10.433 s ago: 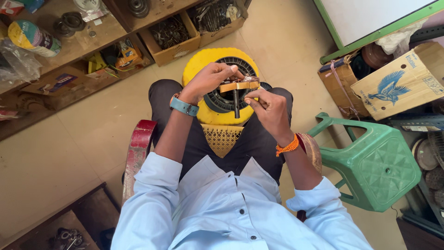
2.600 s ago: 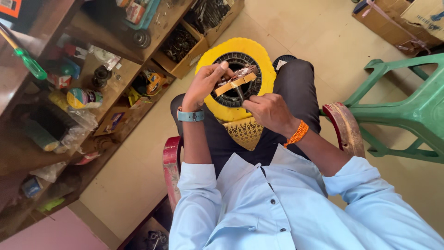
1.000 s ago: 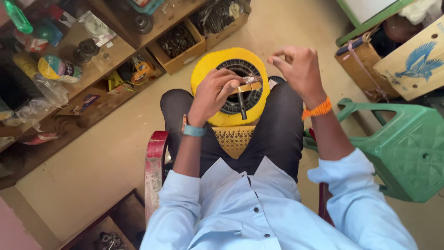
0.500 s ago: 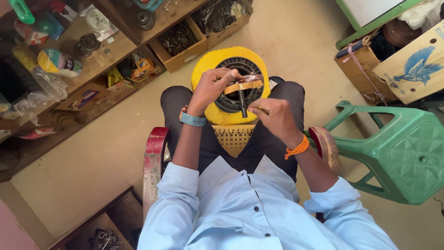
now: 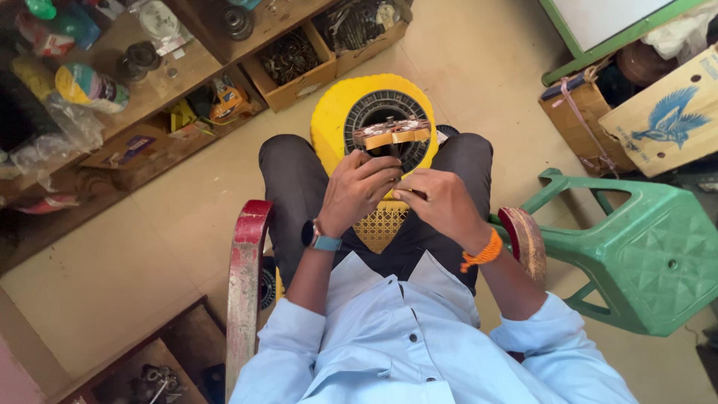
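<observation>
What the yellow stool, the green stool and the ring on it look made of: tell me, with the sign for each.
Yellow stool: moulded plastic, by its even colour and lattice seat. Green stool: plastic too, glossy, with moulded ribs and a diamond pattern. Dark ring: probably metal, with fine radial slots; coppery wire seems to lie around the wooden bar across it. Left hand and right hand meet just below.

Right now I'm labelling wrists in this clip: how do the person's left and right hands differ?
The left hand has a watch with a blue strap at its wrist; the right hand has an orange band. The left reaches higher, just under the wooden piece on the black ring; the right sits lower. Both meet at the lap.
</observation>
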A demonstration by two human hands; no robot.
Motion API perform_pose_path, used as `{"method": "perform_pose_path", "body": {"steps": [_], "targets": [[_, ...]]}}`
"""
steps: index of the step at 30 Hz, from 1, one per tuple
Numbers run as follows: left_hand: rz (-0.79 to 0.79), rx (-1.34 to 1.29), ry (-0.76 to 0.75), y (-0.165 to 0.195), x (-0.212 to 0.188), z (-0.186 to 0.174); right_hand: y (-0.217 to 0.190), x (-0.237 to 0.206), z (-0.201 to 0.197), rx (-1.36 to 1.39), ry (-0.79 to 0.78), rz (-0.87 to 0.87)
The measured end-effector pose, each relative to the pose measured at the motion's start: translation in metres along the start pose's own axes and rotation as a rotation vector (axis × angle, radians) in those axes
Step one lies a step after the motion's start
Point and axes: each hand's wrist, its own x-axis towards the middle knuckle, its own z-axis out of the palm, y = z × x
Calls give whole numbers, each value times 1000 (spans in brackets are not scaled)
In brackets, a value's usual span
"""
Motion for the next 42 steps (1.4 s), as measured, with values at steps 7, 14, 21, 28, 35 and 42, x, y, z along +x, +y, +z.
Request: {"method": "perform_pose_path", "body": {"steps": [7,14,21,28,35,42], "targets": [[-439,-402,333,-6,-12,45,-9,37,-44,19,54,306],[-711,-461,543,-2,-3,78,18,102,-39,36,48,129],[-621,-187,656,5,6,85,73,125,-18,-206,28,164],[-403,-214,528,19,4,40,105,109,-14,-252,99,228],[-177,-330,-46,-61,55,4,77,93,-39,-167,240,301],[-469,-704,-172,-86,46,24,24,37,-47,-32,213,393]]}}
